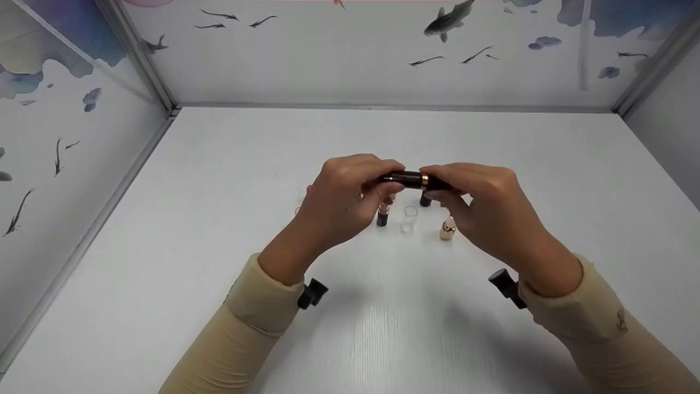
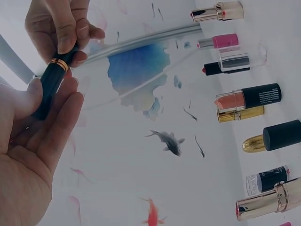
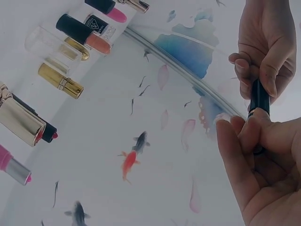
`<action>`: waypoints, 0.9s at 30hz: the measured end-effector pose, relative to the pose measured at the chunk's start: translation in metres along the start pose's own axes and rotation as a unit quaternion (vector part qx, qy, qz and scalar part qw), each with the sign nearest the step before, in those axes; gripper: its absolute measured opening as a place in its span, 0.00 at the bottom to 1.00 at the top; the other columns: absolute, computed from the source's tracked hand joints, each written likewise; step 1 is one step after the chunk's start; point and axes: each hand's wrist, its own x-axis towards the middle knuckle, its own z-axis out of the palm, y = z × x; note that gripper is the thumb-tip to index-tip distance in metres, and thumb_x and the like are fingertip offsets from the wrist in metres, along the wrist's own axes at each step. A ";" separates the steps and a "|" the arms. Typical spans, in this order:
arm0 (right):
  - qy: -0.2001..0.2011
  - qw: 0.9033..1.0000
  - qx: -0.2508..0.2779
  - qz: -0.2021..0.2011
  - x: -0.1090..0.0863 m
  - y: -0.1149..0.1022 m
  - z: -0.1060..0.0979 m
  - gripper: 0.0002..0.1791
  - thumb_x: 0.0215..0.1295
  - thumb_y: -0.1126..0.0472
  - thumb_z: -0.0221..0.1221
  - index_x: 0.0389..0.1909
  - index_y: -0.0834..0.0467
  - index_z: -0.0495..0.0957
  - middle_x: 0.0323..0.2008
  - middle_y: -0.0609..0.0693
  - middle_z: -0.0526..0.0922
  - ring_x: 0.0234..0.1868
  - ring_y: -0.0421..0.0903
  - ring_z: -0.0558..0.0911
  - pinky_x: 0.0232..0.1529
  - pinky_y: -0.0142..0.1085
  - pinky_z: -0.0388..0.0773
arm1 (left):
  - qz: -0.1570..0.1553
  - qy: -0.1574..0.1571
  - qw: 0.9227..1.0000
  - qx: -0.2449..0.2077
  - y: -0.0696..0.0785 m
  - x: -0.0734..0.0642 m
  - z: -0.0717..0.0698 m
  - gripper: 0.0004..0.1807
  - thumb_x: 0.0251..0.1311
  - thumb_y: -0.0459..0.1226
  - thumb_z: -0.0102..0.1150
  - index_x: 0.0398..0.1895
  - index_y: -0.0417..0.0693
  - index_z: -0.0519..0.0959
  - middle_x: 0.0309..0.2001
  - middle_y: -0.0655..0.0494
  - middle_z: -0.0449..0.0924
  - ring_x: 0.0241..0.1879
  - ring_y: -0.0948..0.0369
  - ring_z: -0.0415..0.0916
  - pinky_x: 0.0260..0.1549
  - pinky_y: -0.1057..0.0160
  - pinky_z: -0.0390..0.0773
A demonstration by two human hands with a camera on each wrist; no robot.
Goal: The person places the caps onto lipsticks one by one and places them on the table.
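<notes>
In the head view a black lipstick tube (image 1: 407,178) with a gold ring lies level between both hands above the table. My left hand (image 1: 344,191) pinches its left end between thumb and fingers. At the other end, the thumb and fingers of my right hand (image 1: 495,205) grip it just past the ring. The left wrist view shows the gold ring on the tube (image 2: 52,82) between the two holds. Below the hands stand a lipstick with a black base (image 1: 383,219), a gold-based lipstick (image 1: 447,232) and a clear case (image 1: 408,221).
Several uncapped lipsticks stand grouped on the white table (image 1: 191,219), among them a pink one (image 2: 225,41), a coral one with black base (image 2: 261,96) and a gold one (image 3: 61,81). Printed panels (image 1: 328,60) wall the back and left side.
</notes>
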 end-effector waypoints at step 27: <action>-0.009 1.000 -0.023 0.000 -0.001 0.000 0.004 0.13 0.66 0.72 0.71 0.51 0.65 0.88 0.42 0.53 0.91 0.35 0.42 0.87 0.41 0.25 0.81 | -0.010 -0.006 0.999 0.032 0.003 0.001 0.000 0.06 0.71 0.31 0.67 0.44 0.34 0.87 0.30 0.50 0.84 0.27 0.64 0.83 0.30 0.70 0.81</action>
